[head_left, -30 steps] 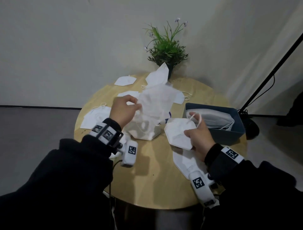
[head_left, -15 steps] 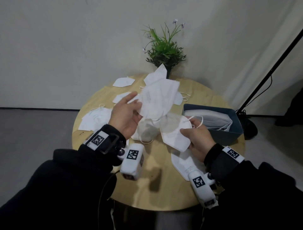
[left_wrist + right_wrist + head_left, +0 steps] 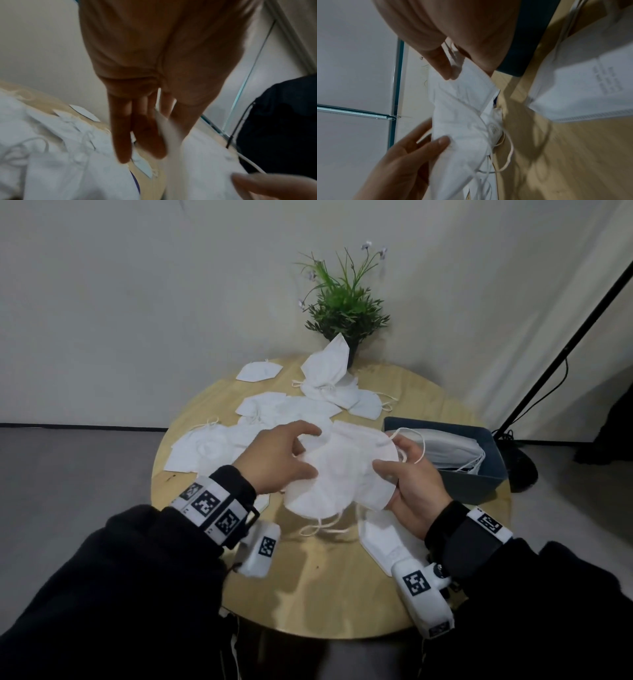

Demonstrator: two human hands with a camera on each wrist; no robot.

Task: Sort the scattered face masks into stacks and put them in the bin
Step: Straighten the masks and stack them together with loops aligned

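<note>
1. We see both hands meeting on a small stack of white masks [image 3: 337, 474] held just above the round wooden table [image 3: 342, 594], in front of the person.
2. Our left hand [image 3: 274, 460] pinches the stack's left side, thumb on top and fingers curled over the far edge; in the left wrist view a mask edge sits between its fingers [image 3: 137, 128].
3. Our right hand [image 3: 407, 474] clamps the right side, thumb on top, fingers underneath; an ear loop [image 3: 416, 446] arcs over its knuckles.
4. Ear loops hang from the stack's near edge down to the tabletop.
5. The blue bin [image 3: 479, 484] stands just right of the right hand at the table's right edge, already holding a pile of masks [image 3: 452, 450].
6. One flat mask [image 3: 380, 539] lies under the right wrist; loose masks [image 3: 212, 450] spread left and behind, up to the potted plant [image 3: 342, 302] at the far edge.
7. Bare wood lies open near the front edge, between the two wrists.
8. Half a second ago the left hand held its mask raised and apart from the right hand's mask; now the two are pressed together, lower.
</note>
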